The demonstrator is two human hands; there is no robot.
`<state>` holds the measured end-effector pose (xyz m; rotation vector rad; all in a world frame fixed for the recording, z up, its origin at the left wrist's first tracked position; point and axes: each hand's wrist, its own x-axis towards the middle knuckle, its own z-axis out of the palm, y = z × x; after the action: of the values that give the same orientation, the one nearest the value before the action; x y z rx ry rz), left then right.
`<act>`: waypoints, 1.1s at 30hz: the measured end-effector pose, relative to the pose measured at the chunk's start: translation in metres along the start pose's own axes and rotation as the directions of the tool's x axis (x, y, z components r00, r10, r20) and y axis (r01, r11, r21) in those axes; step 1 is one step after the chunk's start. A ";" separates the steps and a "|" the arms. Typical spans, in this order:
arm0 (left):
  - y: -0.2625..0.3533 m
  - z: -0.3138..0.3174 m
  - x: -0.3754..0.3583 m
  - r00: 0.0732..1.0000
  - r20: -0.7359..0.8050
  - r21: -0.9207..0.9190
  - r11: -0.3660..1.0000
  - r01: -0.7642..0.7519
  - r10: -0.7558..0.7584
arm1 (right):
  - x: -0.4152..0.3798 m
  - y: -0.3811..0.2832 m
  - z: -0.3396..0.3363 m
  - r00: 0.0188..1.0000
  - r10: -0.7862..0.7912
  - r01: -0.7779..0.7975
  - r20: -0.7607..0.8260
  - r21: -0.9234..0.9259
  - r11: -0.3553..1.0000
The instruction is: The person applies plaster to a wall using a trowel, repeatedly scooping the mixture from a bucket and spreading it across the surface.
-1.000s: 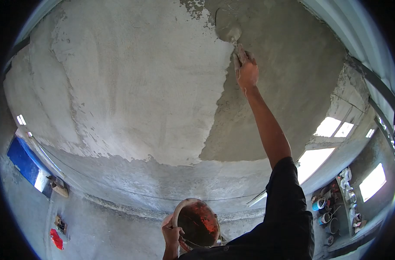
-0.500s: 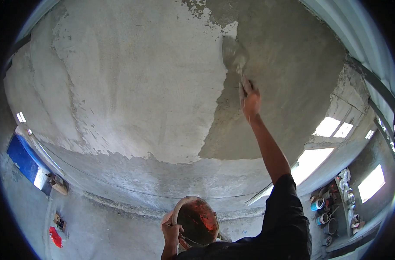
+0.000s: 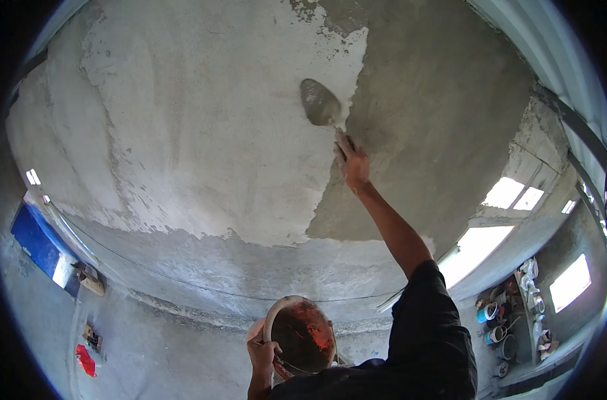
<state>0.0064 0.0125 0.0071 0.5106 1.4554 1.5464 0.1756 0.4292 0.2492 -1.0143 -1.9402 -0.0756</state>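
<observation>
My right hand is closed round the handle of a trowel with a rounded, mortar-smeared blade. The blade lies over the pale, dry part of the wall, just left of the edge of the darker wet plaster. Low in the view, my left hand grips the rim of a round bucket. Grey residue and red-orange patches show on the bucket's inside, which is tilted towards me. I cannot make out how much mortar it holds.
Bright window openings break the wall at the right. Buckets and a cluttered shelf stand at the lower right. A blue panel is at the left, and a red item lies on the floor below.
My right hand has moved left and slightly down with the trowel, taking the blade off the wet plaster's edge and over the dry wall. My left hand and the bucket have barely moved.
</observation>
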 end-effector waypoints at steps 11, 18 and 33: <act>0.014 0.001 0.002 0.995 0.021 0.054 0.994 0.097 -0.098 | 0.058 0.017 -0.068 0.968 0.035 0.055 -0.250 0.344 0.937; 0.004 0.000 0.019 1.000 0.012 -0.026 1.000 -0.010 0.010 | -0.137 0.019 -0.036 0.986 -0.022 0.041 -0.163 0.115 0.992; 0.024 0.026 0.032 0.982 0.187 0.186 0.983 -0.002 -0.033 | -0.553 -0.106 -0.130 0.231 0.771 -0.900 0.594 0.432 -0.063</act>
<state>0.0042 0.0562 0.0262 0.7346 1.4579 1.3181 0.3284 -0.0388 -0.0535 -1.4658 -0.8294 1.5074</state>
